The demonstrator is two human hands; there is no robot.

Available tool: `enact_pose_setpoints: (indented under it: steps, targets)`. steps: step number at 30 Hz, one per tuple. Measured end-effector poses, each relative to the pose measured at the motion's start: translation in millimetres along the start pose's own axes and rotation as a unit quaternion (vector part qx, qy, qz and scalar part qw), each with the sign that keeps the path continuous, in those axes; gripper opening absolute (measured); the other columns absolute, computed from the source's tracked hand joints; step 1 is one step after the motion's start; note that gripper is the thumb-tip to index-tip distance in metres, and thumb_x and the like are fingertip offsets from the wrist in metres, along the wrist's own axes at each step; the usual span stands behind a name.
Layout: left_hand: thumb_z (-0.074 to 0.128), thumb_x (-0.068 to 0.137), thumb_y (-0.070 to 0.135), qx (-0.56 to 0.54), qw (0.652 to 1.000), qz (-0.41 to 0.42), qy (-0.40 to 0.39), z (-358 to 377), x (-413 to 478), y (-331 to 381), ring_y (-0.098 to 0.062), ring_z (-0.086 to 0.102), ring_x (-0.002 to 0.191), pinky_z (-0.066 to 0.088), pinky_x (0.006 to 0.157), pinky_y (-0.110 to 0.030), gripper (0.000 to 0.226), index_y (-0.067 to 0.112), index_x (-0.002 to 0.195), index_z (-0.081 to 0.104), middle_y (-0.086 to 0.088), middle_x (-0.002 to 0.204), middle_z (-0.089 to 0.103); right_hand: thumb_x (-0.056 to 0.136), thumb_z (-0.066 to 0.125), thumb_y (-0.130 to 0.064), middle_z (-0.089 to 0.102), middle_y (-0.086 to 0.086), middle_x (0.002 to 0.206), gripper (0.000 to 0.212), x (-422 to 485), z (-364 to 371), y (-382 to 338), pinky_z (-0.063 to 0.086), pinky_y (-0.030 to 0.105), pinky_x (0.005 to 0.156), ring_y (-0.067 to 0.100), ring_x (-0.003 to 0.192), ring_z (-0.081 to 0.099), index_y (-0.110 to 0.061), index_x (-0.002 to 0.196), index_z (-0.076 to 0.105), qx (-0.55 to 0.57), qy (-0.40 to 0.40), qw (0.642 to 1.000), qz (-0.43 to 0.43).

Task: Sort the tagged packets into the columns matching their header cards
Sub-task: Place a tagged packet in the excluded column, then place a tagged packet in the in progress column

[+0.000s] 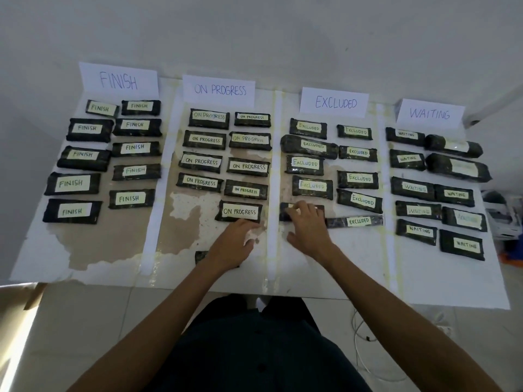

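Packets (240,212) lie in four tagged columns on the tabletop (353,267); they look light, soft and slick-wrapped, best pinched across the short edges, as the right hand's (307,224) spread fingers (294,208) press one in the near Excluded column and the left hand (235,244) rests open, holding nothing.

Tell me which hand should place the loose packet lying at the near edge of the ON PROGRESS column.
Left. The left hand lies right over that packet, while the right hand rests on a packet across the tape line.

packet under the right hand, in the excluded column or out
In: the packet lies flat between the column's tape strips, right hand resting on it.
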State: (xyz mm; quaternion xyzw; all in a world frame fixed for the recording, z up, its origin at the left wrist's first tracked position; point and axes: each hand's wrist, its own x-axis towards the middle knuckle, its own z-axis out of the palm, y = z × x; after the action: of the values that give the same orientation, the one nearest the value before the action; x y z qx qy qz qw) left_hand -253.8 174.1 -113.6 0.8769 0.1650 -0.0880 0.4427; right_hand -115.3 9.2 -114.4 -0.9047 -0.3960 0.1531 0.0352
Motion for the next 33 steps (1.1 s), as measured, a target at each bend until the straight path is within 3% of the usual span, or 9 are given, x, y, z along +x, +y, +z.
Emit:
enact_pose_setpoints:
  steps: [4,8,13,16,19,24,29,33]
  targets:
    - [0.068,0.073,0.014,0.105,0.991,-0.029,0.077,-10,-36,-33,-0.026,0.044,0.111,0.041,0.095,-0.038,0.048,0.019,0.119,0.058,-0.007,0.119,0.051,0.076,0.066,-0.018,0.049,0.012,0.127,0.054,-12,9,-48,0.036,0.041,0.098,0.029,0.115,0.044,-0.013,0.128,0.052,0.067,-0.02,0.993,-0.093]
    - [0.074,0.063,0.023,0.173,0.979,-0.106,0.023,-16,-66,-66,-0.028,0.037,0.113,0.035,0.096,-0.038,0.067,0.022,0.126,0.051,-0.009,0.124,0.04,0.074,0.072,-0.02,0.049,0.014,0.128,0.057,-11,28,-95,0.04,0.044,0.096,0.033,0.115,0.046,-0.011,0.127,0.053,0.087,-0.086,0.978,-0.167]
    - [0.068,0.065,0.012,0.179,0.982,-0.066,0.016,-17,-75,-89,-0.037,0.05,0.095,0.049,0.079,-0.047,0.054,0.01,0.119,0.058,-0.018,0.109,0.053,0.07,0.074,-0.018,0.053,0.02,0.117,0.058,-7,51,-129,0.042,0.044,0.084,0.037,0.103,0.048,-0.006,0.123,0.055,0.057,-0.12,0.971,-0.199]
    - [0.055,0.079,0.01,0.094,0.993,-0.047,0.046,-21,-76,-91,-0.034,0.052,0.097,0.048,0.086,-0.045,0.044,0.007,0.122,0.056,-0.017,0.11,0.058,0.075,0.062,-0.005,0.061,0.02,0.105,0.039,-2,47,-134,0.045,0.039,0.083,0.037,0.095,0.055,-0.003,0.114,0.062,0.125,-0.126,0.971,-0.161]
    - [0.05,0.092,0.009,-0.069,0.989,-0.089,0.093,-34,-78,-80,-0.018,0.055,0.1,0.043,0.088,-0.025,0.037,0.013,0.128,0.05,-0.003,0.114,0.059,0.082,0.06,-0.005,0.067,0.01,0.105,0.031,4,28,-130,0.046,0.023,0.08,0.022,0.091,0.062,-0.009,0.113,0.063,0.284,-0.126,0.949,-0.055]
    - [0.051,0.093,0.011,-0.165,0.972,-0.127,0.106,-50,-78,-67,-0.015,0.056,0.099,0.042,0.081,-0.018,0.038,0.019,0.129,0.046,0.002,0.113,0.055,0.085,0.065,-0.007,0.067,0.007,0.085,0.033,6,4,-127,0.053,0.028,0.067,0.016,0.072,0.066,-0.014,0.116,0.056,0.433,-0.159,0.885,0.052]
    - [0.049,0.092,0.006,-0.225,0.953,-0.16,0.125,-54,-72,-70,-0.02,0.056,0.104,0.048,0.083,-0.025,0.037,0.018,0.127,0.048,-0.004,0.119,0.055,0.085,0.064,-0.002,0.068,0.016,0.094,0.035,10,-4,-137,0.056,0.032,0.07,0.023,0.077,0.067,-0.01,0.118,0.055,0.48,-0.148,0.861,0.081]
    - [0.051,0.09,0.003,-0.25,0.932,-0.182,0.189,-61,-71,-73,-0.023,0.059,0.099,0.052,0.082,-0.032,0.038,0.02,0.125,0.049,-0.007,0.114,0.057,0.084,0.065,-0.004,0.065,0.009,0.095,0.035,14,-5,-148,0.057,0.034,0.071,0.023,0.078,0.068,-0.01,0.116,0.054,0.488,-0.128,0.858,0.097]
